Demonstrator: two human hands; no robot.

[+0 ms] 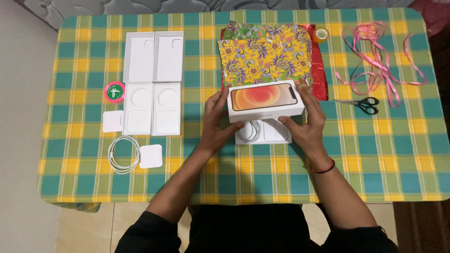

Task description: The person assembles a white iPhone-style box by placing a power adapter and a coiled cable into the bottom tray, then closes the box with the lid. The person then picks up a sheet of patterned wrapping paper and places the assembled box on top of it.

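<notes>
A table [375, 178] covered by a checked cloth of green, teal and yellow fills the view. Near its far edge lies a stack of wrapping paper sheets [265, 58], the top one yellow with purple and green floral swirls, over a green patterned sheet and a shiny red one.

Just in front of that stack, near the table's middle, is the white box lid [265, 100]. It is a shallow rectangle with white sides, and its top carries a picture of a phone with an orange and red screen in a dark frame. It sits tilted above a white box base [269, 133], which holds a coiled white cable and shows below the lid's near edge.

The left hand [216, 122] grips the lid's left end, fingers spread up its side and thumb curled under the near edge. The right hand [307, 122] clasps the right end in the same way, with a dark red band around the wrist.

To the left lie two open white box lids [153, 56] and two white inner trays [152, 108] side by side. Pink ribbon [382, 61] lies loosely tangled at the far right. Nearer the front left are a coiled white cable [123, 154] and a small white square packet [151, 156] touching it. Black scissors [364, 105] lie right of the lid, well apart. A green and pink tape roll [115, 91] sits left of the trays, a yellow tape roll [321, 35] beside the paper.
</notes>
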